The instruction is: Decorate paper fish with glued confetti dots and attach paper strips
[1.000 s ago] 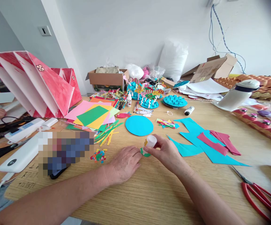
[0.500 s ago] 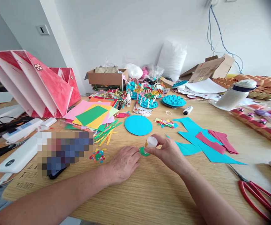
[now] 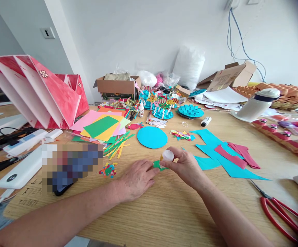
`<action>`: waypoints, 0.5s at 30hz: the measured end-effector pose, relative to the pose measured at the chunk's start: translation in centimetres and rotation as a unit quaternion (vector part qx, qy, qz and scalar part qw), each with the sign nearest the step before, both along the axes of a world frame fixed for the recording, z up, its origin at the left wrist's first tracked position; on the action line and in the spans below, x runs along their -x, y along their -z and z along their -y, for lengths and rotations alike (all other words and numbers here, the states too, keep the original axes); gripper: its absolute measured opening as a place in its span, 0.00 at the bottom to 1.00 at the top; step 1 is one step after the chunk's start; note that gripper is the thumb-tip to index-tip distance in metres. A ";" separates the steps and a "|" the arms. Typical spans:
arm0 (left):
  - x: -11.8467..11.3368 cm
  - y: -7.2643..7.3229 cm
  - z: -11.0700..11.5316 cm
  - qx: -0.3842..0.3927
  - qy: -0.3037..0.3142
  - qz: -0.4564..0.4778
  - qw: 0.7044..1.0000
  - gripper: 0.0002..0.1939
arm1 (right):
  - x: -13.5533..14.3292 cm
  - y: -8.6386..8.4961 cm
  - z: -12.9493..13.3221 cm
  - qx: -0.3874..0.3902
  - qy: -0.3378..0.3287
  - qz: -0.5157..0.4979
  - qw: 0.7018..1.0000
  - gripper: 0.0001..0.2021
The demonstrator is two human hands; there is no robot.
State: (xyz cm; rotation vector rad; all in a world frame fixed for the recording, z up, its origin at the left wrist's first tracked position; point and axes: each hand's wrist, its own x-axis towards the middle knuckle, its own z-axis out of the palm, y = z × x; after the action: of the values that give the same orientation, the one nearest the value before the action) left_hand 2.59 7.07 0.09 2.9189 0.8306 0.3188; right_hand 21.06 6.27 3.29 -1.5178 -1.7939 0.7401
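My right hand (image 3: 183, 166) is closed round a glue stick (image 3: 167, 156) whose round white base faces up toward me. The glue stick's lower end meets a small green paper piece (image 3: 156, 164) on the table; the contact is partly hidden by my fingers. My left hand (image 3: 140, 178) lies low on the table, fingers stretched out, with fingertips at the left edge of the green piece. Just beyond both hands is a blue paper circle (image 3: 152, 137). Small coloured paper dots (image 3: 108, 170) are heaped to the left of my left hand.
Blue paper offcuts (image 3: 209, 161) and red strips (image 3: 231, 156) lie right, near red-handled scissors (image 3: 275, 206). A phone, blurred out, and a white power bank (image 3: 22, 168) are left. Coloured sheets (image 3: 101, 127), a glue bottle (image 3: 141, 108) and a black-and-white cap (image 3: 206, 121) sit farther back.
The glue stick and my right hand have shifted very slightly over the green piece. My left fingers have moved slightly at its edge.
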 end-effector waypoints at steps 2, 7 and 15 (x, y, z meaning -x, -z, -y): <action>0.0 0.0 0.0 -0.001 0.001 -0.002 1.000 0.16 | -0.1 0.0 0.0 -0.007 0.001 0.012 1.000 0.07; 0.0 0.2 0.1 -0.004 0.001 -0.005 1.000 0.16 | -0.1 0.1 -0.1 -0.006 0.005 0.023 1.000 0.08; 0.0 0.3 0.3 -0.019 -0.012 -0.006 1.000 0.18 | -0.3 -0.2 -0.4 -0.002 0.026 0.024 0.999 0.05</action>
State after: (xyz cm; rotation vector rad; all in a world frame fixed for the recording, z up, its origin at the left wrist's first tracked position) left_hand 2.63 6.81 -0.25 2.9506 0.8708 0.3211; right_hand 21.36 6.63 3.49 -1.5850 -1.7828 0.6805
